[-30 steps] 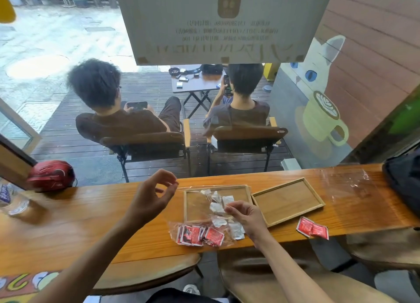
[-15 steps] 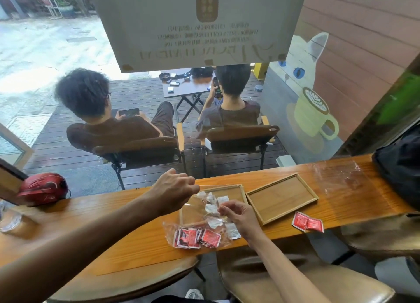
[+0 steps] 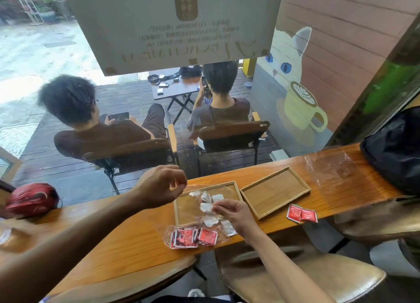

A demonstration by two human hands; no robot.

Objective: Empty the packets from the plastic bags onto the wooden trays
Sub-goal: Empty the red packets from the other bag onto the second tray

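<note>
Since the earlier frame the left hand [image 3: 162, 184] has stayed raised at the left tray's [image 3: 181, 214] ten o'clock corner, fingers curled, apparently pinching the clear plastic bag [image 3: 204, 188], though the film is too faint to be sure. The right hand [image 3: 234, 214] pinches the bag at four o'clock, white crinkled packets [image 3: 206, 207] inside over the tray. The rectangular right tray [image 3: 275, 191] is bare wood; glossy red packets [image 3: 193, 237] fill another bag at six o'clock.
</note>
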